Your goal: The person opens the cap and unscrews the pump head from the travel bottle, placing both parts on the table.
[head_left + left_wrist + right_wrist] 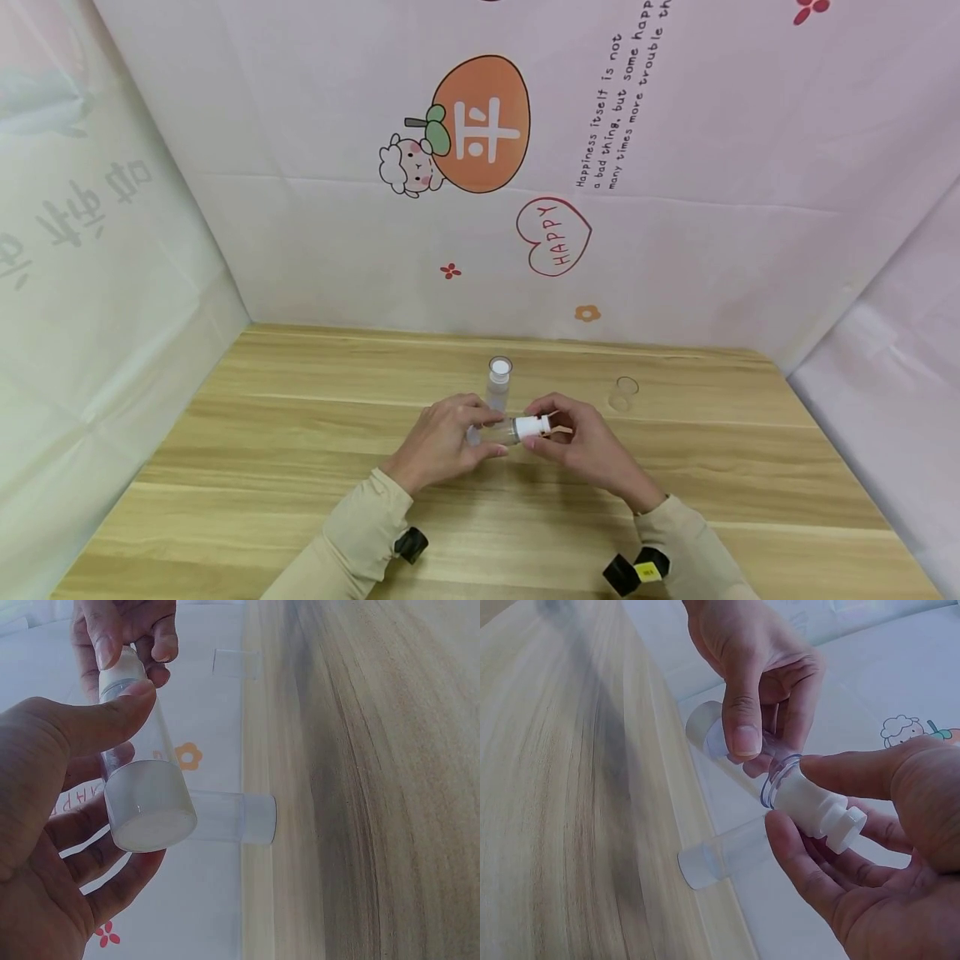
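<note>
Two grips: we see left hand curled round bottle, right hand pinching its white top.
Underside: left wrist view shows it, left of centre; head view hides it.

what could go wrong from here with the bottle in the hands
The pump bottle might slip: it is held on its side above the table, the left hand gripping its clear body and the right hand pinching its white collar.

The left hand could knock over the standing bottle just beyond it.

The clear cap is see-through and easy to overlook, so the right hand might bump it.
</note>
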A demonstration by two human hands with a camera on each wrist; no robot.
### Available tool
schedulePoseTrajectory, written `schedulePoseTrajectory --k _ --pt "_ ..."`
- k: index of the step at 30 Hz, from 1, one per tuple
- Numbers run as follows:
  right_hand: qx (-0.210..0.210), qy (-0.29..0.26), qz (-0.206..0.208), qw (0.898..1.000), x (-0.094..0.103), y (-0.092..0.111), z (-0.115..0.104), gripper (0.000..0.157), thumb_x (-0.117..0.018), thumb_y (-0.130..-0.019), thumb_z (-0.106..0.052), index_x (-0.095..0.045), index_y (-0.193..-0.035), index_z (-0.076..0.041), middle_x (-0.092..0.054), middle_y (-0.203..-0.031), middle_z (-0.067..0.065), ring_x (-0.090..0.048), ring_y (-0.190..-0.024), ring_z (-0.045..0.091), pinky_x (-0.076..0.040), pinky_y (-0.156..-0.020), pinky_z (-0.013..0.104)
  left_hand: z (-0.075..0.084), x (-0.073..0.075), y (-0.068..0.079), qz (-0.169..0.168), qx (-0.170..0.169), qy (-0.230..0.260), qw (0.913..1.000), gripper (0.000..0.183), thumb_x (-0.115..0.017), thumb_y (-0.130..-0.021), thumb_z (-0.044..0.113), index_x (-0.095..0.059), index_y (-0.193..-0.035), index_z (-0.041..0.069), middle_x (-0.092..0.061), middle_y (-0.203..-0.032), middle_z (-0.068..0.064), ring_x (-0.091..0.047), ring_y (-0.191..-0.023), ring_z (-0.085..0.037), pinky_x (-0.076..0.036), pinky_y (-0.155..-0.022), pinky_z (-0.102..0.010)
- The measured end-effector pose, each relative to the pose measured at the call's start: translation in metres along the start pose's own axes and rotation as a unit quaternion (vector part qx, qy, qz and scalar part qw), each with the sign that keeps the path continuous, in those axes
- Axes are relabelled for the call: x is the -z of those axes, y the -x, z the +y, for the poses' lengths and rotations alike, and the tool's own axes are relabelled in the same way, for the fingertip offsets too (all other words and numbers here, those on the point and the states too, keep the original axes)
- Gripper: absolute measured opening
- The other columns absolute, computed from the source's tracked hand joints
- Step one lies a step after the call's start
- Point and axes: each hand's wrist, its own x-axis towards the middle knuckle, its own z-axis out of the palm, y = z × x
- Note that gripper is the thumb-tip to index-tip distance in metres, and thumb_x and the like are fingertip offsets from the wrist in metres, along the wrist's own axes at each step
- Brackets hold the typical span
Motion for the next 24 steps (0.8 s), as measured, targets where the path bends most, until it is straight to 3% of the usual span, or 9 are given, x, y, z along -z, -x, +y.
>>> schedulePoseTrajectory --k 15,24 --pt "0.009 -0.01 0.029 0.999 -0.004 0.0013 -0.006 0.02 -0.078 -0.088 -0.002 -0.067 -0.106 -0.002 -0.063 -0.107 0.015 -0.063 -0.091 0.024 -0.058 -0.078 0.03 -0.0001 -0.0002 0.0007 -0.002 -0.001 0.0 1.0 0.035 -0.087 -0.082 0.027 -0.078 -0.111 0.011 -0.07 -0.096 -0.002 -0.059 -0.076 -0.014 -0.044 -0.062 -0.024" --pt "0.059 0.018 0.043 0.997 -0.0046 0.0019 -0.0008 0.021 -0.077 -0.086 0.005 -0.069 -0.103 -0.004 -0.065 -0.107 0.012 -0.064 -0.092 0.02 -0.059 -0.079 0.031 0.0016 0.0005 0.0007 -0.003 0.004 0.001 1.0 0.037 -0.087 -0.081 0.028 -0.078 -0.112 0.011 -0.071 -0.097 -0.003 -0.061 -0.078 -0.016 -0.046 -0.064 -0.026"
